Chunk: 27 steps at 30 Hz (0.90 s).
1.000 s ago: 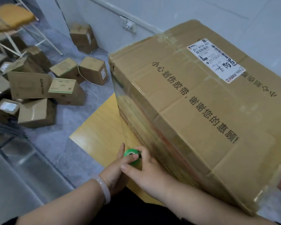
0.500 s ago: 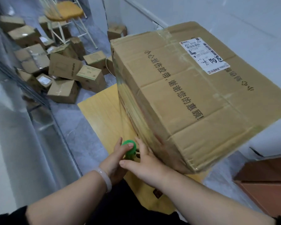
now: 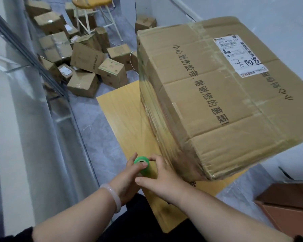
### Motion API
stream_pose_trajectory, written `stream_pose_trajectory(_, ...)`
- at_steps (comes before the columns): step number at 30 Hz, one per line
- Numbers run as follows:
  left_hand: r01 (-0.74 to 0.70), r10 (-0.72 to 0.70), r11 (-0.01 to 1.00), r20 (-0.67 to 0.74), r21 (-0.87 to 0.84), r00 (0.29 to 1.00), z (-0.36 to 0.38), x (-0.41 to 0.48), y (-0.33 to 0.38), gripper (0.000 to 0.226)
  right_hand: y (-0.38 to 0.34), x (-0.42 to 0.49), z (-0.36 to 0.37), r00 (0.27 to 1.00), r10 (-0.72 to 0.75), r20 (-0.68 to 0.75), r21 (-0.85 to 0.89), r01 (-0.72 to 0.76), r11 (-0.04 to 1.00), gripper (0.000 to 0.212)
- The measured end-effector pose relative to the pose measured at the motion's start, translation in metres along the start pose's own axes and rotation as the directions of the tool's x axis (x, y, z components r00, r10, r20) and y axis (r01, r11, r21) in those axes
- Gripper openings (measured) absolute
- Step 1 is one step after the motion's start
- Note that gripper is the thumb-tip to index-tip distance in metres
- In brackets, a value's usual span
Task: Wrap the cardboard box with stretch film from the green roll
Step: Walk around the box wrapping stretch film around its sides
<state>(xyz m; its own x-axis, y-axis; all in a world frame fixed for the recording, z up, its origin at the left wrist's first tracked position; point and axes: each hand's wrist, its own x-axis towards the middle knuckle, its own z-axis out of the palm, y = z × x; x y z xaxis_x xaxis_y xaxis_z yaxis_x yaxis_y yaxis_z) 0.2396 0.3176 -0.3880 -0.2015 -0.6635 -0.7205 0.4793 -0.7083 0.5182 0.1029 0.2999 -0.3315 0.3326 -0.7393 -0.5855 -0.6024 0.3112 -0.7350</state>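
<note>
Here, gripped between left hand (image 3: 127,179) and right hand (image 3: 160,179), fingers of both curled round it: green roll (image 3: 141,162), upright, just beside cardboard box (image 3: 217,105) on desk (image 3: 119,117). Stretch film (image 3: 150,105) clinging along box's near side.

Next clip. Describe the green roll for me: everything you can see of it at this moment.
The green roll is a small bright-green cylinder, roughly upright, its hollow core end facing the camera. Both hands grip it: the left hand from its left, thumb across the top rim; the right hand from its right, fingers curled round. It is over the wooden table, by the near corner of the cardboard box. Clear stretch film runs from it to the box's side.
</note>
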Motion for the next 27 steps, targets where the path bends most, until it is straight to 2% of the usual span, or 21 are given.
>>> stream_pose_trajectory(3,0.024,-0.024,1.0,0.027,0.001,0.999,0.001,-0.004,-0.011,0.119,0.009,-0.006,0.0,0.998,-0.002,0.057,0.008,0.001,1.0,0.072)
stream_pose_trajectory(7,0.004,-0.005,1.0,0.054,0.016,0.999,0.004,-0.01,-0.031,0.117,0.019,-0.017,-0.007,0.99,-0.045,0.133,-0.074,0.056,0.996,0.099)
stream_pose_trajectory(10,-0.078,0.079,0.996,-0.037,0.048,0.996,0.023,-0.016,-0.049,0.121,0.034,-0.03,-0.019,0.972,-0.105,0.21,-0.185,0.145,0.972,0.09)
stream_pose_trajectory(13,-0.131,0.125,0.991,-0.144,-0.038,0.982,0.041,-0.024,-0.074,0.117,0.051,-0.044,-0.03,0.963,-0.11,0.248,-0.164,0.154,0.974,0.092)
stream_pose_trajectory(15,-0.161,0.14,0.981,-0.179,-0.105,0.974,0.052,-0.029,-0.092,0.115,0.065,-0.054,-0.036,0.951,-0.114,0.287,-0.181,0.171,0.969,0.096)
stream_pose_trajectory(18,-0.193,0.155,0.968,-0.222,-0.159,0.963,0.068,-0.036,-0.111,0.113,0.086,-0.066,-0.045,0.935,-0.128,0.332,-0.178,0.195,0.964,0.091)
stream_pose_trajectory(20,-0.216,0.175,0.96,-0.222,-0.176,0.959,0.081,-0.038,-0.118,0.111,0.094,-0.074,-0.053,0.931,-0.174,0.322,-0.138,0.228,0.964,0.088)
stream_pose_trajectory(23,-0.206,0.158,0.961,-0.242,-0.185,0.957,0.102,-0.039,-0.128,0.104,0.098,-0.08,-0.071,0.931,-0.233,0.282,-0.172,0.288,0.942,0.078)
stream_pose_trajectory(27,-0.197,0.128,0.953,-0.283,-0.229,0.95,0.123,-0.032,-0.14,0.126,0.111,-0.086,-0.086,0.958,-0.166,0.234,-0.154,0.205,0.966,0.064)
